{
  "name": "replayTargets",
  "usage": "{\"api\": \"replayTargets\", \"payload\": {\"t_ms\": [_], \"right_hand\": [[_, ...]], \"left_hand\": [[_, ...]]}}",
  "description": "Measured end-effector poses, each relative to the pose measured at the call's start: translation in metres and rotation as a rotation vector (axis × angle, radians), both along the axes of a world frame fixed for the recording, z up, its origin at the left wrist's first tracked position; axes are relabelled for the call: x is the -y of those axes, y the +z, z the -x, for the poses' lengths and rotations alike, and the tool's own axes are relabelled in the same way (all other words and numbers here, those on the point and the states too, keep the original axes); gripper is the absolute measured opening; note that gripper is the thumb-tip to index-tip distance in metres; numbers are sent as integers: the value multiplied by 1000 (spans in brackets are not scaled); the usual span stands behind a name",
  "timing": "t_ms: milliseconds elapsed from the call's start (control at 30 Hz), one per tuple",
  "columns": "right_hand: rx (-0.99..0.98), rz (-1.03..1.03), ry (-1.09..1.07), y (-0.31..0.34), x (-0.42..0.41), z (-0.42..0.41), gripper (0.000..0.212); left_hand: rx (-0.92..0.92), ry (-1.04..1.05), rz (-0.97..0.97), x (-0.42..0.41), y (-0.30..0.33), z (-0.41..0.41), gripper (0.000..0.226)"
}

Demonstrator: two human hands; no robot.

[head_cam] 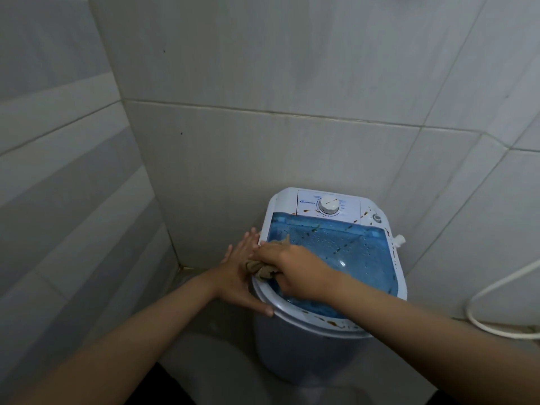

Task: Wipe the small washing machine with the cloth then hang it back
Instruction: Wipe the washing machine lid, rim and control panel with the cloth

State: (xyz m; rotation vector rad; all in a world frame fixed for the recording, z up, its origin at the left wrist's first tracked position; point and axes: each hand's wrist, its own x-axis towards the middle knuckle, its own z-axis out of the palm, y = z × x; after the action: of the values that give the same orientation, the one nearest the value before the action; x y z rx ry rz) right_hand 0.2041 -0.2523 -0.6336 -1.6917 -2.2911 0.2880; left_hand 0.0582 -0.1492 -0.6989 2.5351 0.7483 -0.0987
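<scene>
The small white washing machine [295, 346] with a clear blue lid [359, 252] stands on the floor against the tiled wall. Brown stains dot its white rim and control panel. My right hand [295, 270] presses a crumpled tan cloth [261, 268] onto the lid's left edge. My left hand [241, 273] lies flat with fingers spread against the machine's left side, its thumb on the front rim.
A white dial [329, 205] sits on the control panel at the back. Grey tiled walls [263, 112] close in on the left and behind. A white hose [496, 287] curves along the right wall. A small white spout [399, 240] sticks out at the machine's right.
</scene>
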Motion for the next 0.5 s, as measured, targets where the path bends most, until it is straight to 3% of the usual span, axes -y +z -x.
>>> {"api": "replayTargets", "payload": {"t_ms": [167,500], "right_hand": [[-78,2,28,-10,32,-1,41],[-43,53,54,-6,65,-22,46]], "left_hand": [[2,16,23,-1,-3,-1,156],[-1,48,-11,3,3,-1,151]]}}
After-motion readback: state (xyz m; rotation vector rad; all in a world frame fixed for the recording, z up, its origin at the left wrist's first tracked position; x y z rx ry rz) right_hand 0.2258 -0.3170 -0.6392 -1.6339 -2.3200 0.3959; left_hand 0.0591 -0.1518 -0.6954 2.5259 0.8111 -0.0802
